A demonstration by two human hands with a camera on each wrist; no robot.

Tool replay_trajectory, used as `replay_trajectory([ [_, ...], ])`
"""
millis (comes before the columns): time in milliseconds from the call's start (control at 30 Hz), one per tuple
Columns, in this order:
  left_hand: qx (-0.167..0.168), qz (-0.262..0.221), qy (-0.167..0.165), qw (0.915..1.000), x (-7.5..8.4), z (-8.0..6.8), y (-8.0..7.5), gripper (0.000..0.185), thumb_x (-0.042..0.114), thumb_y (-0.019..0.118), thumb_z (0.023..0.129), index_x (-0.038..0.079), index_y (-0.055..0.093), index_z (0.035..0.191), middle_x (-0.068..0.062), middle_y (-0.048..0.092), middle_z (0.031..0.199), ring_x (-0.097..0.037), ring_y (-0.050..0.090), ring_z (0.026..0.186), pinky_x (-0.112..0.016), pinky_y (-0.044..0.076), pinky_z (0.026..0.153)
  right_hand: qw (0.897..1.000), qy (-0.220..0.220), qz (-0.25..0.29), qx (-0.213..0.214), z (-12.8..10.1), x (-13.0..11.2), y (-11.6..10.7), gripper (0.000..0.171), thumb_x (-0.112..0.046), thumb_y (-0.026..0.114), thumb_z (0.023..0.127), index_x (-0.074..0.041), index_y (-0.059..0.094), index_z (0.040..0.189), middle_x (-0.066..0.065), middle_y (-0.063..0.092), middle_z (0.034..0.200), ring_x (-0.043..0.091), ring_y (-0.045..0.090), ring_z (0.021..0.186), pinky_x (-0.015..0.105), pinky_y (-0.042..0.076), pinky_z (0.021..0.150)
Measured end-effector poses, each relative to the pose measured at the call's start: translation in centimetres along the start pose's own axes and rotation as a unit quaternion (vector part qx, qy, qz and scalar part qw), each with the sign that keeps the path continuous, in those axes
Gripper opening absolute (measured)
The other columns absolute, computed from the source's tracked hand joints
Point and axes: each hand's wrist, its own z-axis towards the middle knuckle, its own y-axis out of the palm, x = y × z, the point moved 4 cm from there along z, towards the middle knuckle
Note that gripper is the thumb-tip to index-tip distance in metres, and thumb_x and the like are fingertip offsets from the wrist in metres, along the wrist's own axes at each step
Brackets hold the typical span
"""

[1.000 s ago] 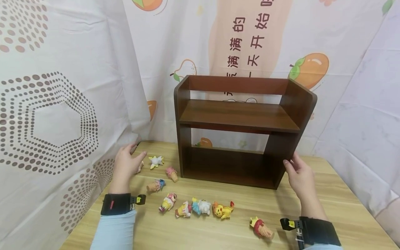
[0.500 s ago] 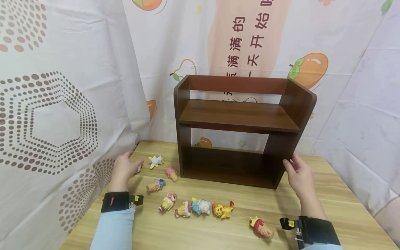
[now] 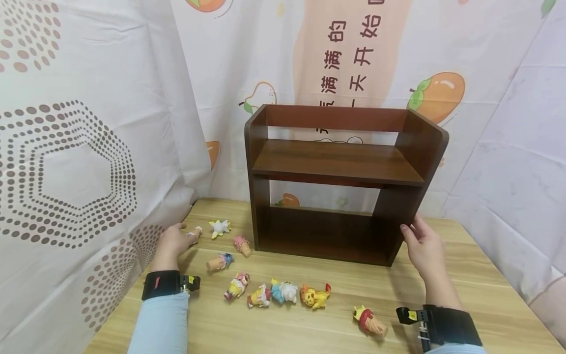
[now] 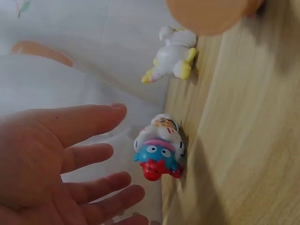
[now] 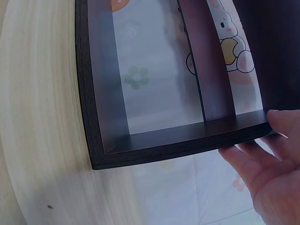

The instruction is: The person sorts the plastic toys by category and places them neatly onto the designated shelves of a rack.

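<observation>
left hand (image 3: 173, 241) w/ fingers spread, holding nothing, hovers beside small figurine (image 4: 159, 153) at desk (image 3: 309, 329) edge; right hand (image 3: 422, 248) rests fingers on dark shelf (image 3: 336, 182) side, prob. steadying it.

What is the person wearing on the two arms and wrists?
Both hands are bare. The left hand has a light blue sleeve and a black wrist strap with a small red mark. The right hand has a similar black wrist strap.
</observation>
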Motion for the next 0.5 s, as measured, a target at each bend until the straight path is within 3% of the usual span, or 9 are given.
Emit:
replay_trajectory([
  [500, -0.024, 0.021, -0.028, 0.9991, -0.5, 1.3, 1.0, 0.064, 0.016, 0.068, 0.094, -0.009, 0.043, 0.148, -0.038, 0.039, 0.147, -0.055, 0.037, 0.135, -0.063, 0.030, 0.111, 1.000, -0.002, 0.009, 0.004, -0.1, 0.0, 0.2, 0.051, -0.017, 0.057, 0.105, -0.020, 0.046, 0.155, 0.018, 0.054, 0.145, 0.043, 0.055, 0.124, 0.006, 0.045, 0.077],
])
